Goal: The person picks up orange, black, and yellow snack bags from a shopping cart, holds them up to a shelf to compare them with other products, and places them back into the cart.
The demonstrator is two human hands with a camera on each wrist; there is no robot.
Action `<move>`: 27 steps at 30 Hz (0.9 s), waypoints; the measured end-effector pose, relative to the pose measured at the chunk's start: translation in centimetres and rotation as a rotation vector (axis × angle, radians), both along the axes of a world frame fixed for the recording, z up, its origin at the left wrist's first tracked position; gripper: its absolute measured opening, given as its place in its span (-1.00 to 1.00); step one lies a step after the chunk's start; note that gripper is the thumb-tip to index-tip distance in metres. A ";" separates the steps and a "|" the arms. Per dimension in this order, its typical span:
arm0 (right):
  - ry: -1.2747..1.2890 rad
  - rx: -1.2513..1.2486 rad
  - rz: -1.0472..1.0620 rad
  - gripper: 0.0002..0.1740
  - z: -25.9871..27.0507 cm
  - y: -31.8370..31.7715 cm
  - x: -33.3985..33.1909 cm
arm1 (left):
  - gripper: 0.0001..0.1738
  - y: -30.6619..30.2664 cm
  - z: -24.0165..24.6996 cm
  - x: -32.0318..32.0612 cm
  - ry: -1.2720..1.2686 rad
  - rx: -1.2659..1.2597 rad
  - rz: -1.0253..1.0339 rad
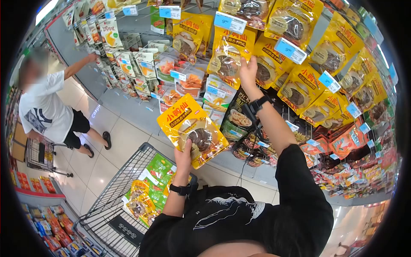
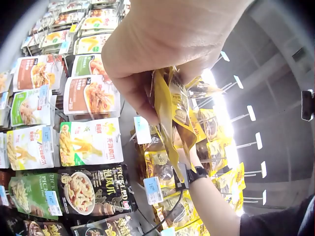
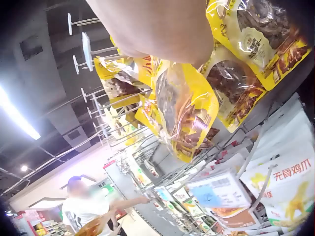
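Observation:
My left hand (image 1: pixel 183 157) holds a yellow snack packet (image 1: pixel 182 115) by its lower edge, thumb on the front. A clear window in the packet shows dark brown meat. In the left wrist view that packet (image 2: pixel 166 110) appears edge-on, pinched between thumb and fingers. Up at the rack, my right hand (image 1: pixel 249 76) grips the right edge of a similar yellow packet (image 1: pixel 227 47) under a price tag. The right wrist view has the hand (image 3: pixel 157 29) above the packet (image 3: pixel 184 108), its fingertips hidden.
A shopping cart (image 1: pixel 92 204) with green and yellow packets stands at my left. Hanging packets (image 1: pixel 295 88) and jutting price tags (image 1: pixel 291 50) crowd the rack. Another person (image 1: pixel 49 103) in a white shirt reaches to the shelf at far left, beside a second cart (image 1: pixel 40 156).

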State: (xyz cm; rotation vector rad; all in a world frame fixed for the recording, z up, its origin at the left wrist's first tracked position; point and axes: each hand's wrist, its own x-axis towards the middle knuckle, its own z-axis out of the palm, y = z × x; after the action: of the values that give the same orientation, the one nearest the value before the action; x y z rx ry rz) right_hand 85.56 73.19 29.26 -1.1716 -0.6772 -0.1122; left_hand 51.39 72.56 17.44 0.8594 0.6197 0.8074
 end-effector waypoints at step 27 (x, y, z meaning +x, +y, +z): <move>-0.772 -1.380 -0.436 -0.69 2.5 -6.6 2.2 | -0.65 -1.8 0.3 0.4 -0.006 -0.028 -0.148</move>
State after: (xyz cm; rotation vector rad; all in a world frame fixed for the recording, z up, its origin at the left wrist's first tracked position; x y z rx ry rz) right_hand 87.73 66.58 31.74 -2.6665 -1.2205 -0.5403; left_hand 51.84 70.77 17.78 0.8671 0.5542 0.6658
